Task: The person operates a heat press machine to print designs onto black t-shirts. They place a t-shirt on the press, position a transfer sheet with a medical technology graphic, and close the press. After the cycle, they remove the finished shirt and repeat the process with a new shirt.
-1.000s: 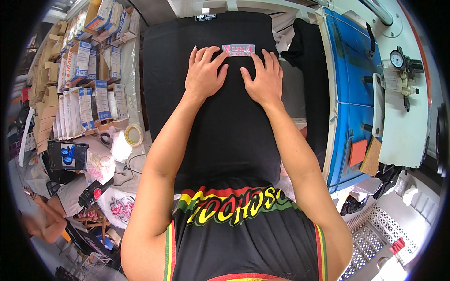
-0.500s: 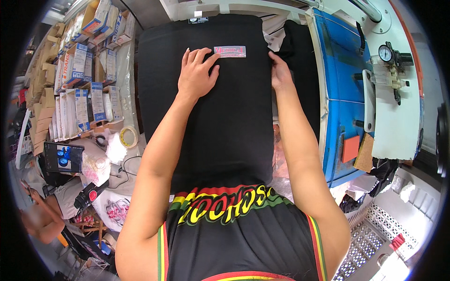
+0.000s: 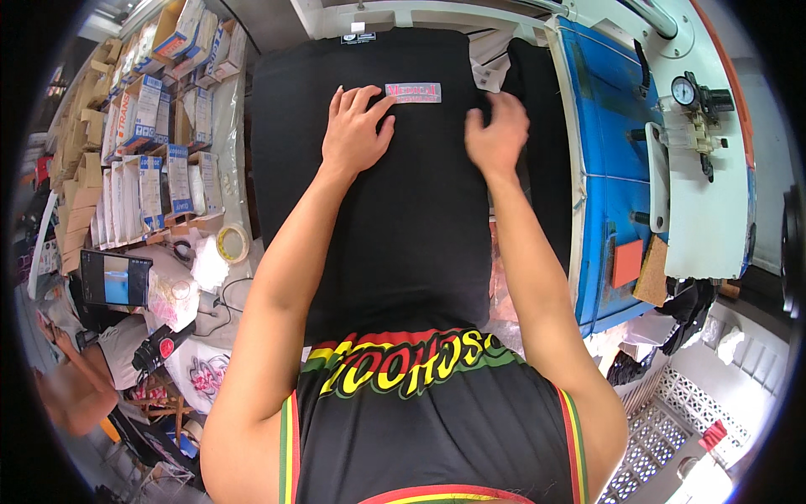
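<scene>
A black T-shirt (image 3: 403, 227) lies spread flat before me, its neck label (image 3: 358, 38) at the far edge. Near its top sits a small clear transfer film (image 3: 413, 92) with pink-red lettering. My left hand (image 3: 357, 130) rests on the cloth with fingers spread, the index fingertip touching the film's left end. My right hand (image 3: 497, 139) is over the shirt's right edge, a little blurred, thumb apart from its bent fingers and nothing visible in it. Beyond that edge lies more black cloth (image 3: 540, 126).
Blue-covered equipment (image 3: 617, 151) stands on the right, with a pressure gauge (image 3: 683, 91) beside it. Cardboard boxes (image 3: 138, 118) full of packets line the left. Below them are a tape roll (image 3: 232, 244), a screen (image 3: 116, 279) and another person (image 3: 84, 378).
My right hand has risen from beside the shirt's right edge to over it, its fingers now in sight. My left hand stays at the film. The picture on the screen differs.
</scene>
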{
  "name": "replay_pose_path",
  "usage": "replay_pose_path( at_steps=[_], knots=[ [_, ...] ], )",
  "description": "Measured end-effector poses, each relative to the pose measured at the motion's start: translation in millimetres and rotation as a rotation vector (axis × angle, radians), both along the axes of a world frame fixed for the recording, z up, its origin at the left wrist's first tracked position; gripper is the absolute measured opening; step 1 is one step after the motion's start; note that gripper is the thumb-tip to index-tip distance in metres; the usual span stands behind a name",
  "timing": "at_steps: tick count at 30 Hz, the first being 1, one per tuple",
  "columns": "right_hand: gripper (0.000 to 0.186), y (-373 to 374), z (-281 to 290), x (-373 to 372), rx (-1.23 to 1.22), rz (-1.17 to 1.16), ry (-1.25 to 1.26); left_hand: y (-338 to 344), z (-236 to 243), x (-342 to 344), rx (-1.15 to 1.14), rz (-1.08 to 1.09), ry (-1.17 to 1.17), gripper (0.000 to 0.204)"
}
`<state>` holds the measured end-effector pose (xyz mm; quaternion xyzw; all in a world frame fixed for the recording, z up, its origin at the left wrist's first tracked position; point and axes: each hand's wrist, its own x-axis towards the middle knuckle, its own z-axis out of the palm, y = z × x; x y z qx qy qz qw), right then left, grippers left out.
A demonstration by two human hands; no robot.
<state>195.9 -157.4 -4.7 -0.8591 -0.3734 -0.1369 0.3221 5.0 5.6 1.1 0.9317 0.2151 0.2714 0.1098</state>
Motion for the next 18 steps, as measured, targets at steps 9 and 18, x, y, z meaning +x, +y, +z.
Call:
replay_pose_path(
  at_steps=[9,18],
  knots=[
    [0.062,21,-3,-45,-0.261,0.328,-0.102,1,0,0,-0.011,-0.004,0.006,0.033],
    [0.060,22,-5,-47,-0.286,0.298,-0.111,1,-2,0,-0.018,-0.004,0.004,0.033]
  ],
)
